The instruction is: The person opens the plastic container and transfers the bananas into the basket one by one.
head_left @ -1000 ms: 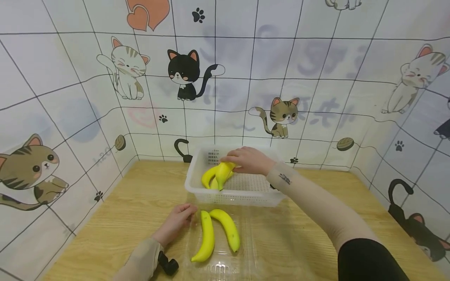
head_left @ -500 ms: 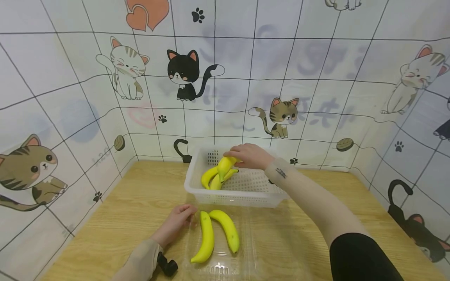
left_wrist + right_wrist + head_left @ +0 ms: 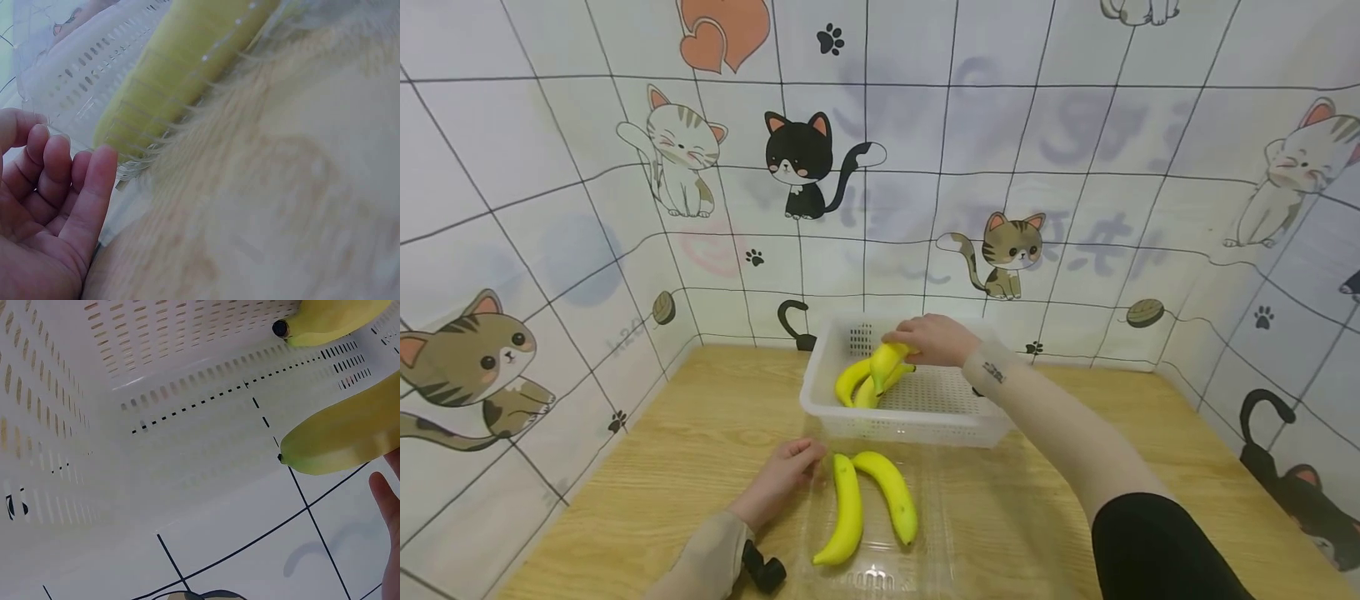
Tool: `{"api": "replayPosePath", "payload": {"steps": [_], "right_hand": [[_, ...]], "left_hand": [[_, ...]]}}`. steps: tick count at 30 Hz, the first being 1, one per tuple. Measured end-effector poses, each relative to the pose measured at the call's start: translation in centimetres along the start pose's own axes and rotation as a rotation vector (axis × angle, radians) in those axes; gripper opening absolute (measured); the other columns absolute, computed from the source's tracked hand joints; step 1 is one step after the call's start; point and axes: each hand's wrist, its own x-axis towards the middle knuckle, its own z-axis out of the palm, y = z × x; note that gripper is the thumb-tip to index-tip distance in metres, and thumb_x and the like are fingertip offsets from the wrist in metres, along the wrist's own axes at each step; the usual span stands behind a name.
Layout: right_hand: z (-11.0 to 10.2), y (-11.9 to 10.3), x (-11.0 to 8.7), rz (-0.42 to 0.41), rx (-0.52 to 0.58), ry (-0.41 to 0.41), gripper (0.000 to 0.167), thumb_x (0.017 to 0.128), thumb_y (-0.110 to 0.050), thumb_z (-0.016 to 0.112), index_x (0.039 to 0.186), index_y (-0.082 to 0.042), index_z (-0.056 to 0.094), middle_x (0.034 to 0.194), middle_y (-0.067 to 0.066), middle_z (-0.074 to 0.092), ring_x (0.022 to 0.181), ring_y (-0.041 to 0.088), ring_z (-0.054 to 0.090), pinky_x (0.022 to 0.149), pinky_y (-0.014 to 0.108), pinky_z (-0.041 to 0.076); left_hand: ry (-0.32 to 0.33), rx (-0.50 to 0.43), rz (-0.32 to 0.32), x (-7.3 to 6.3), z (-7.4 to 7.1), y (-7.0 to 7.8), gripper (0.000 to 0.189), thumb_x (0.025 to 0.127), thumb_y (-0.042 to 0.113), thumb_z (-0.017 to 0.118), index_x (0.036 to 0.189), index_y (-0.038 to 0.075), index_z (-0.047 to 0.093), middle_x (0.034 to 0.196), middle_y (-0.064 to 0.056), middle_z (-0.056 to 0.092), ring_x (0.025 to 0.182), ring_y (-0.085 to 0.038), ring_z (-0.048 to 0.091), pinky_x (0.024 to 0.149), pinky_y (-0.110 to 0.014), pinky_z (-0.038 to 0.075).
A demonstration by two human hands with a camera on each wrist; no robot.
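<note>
In the head view my right hand (image 3: 936, 340) holds a yellow banana (image 3: 887, 365) by its upper end, tilted inside the white perforated basket (image 3: 910, 427). Below it, more bananas (image 3: 850, 382) lie at the basket's left side. The right wrist view shows the held banana (image 3: 344, 434) slanting over the basket, with another banana's dark tip beyond. My left hand (image 3: 778, 482) pinches the far left corner of a clear plastic container (image 3: 940, 542), thumb and fingers at its edge. Two bananas (image 3: 847, 518) lie lengthwise in that container, their far ends close together.
The basket stands at the back of the wooden table (image 3: 722, 392), near a wall covering (image 3: 895, 192) with printed cats and grid lines. A black strap mount (image 3: 763, 571) sits on my left wrist. The clear container lies just in front of the basket.
My right hand has raised the banana slightly off the others in the basket and shifted it a little right. My left hand stays at the container's corner. The head view has shifted slightly.
</note>
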Motion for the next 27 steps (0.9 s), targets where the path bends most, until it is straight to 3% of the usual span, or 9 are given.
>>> {"api": "replayPosePath", "payload": {"steps": [7, 16, 27], "right_hand": [[0.9, -0.2, 0.0, 0.026, -0.001, -0.032, 0.054, 0.086, -0.021, 0.075, 0.136, -0.025, 0.053, 0.122, 0.002, 0.063, 0.106, 0.02, 0.06, 0.094, 0.038, 0.046], [2.3, 0.1, 0.2, 0.016, 0.001, -0.005, 0.056, 0.085, -0.019, 0.077, 0.136, -0.025, 0.054, 0.121, 0.003, 0.064, 0.105, 0.02, 0.061, 0.093, 0.038, 0.047], [3.1, 0.3, 0.0, 0.014, -0.003, -0.013, 0.054, 0.084, -0.021, 0.077, 0.134, -0.022, 0.056, 0.119, 0.003, 0.064, 0.103, 0.021, 0.062, 0.091, 0.038, 0.048]], "left_hand": [[0.008, 0.009, 0.004, 0.0, 0.1, 0.0, 0.024, 0.097, 0.017, 0.055, 0.078, 0.003, 0.053, 0.076, -0.003, 0.051, 0.078, -0.016, 0.052, 0.068, -0.028, 0.051], [0.021, 0.017, 0.01, -0.1, 0.2, 0.2, 0.025, 0.096, 0.017, 0.056, 0.075, 0.005, 0.052, 0.076, -0.002, 0.05, 0.078, -0.016, 0.051, 0.066, -0.027, 0.049], [0.028, 0.008, 0.0, 0.0, 0.2, 0.1, 0.025, 0.096, 0.015, 0.056, 0.079, -0.003, 0.051, 0.075, -0.003, 0.049, 0.078, -0.017, 0.051, 0.068, -0.029, 0.051]]}}
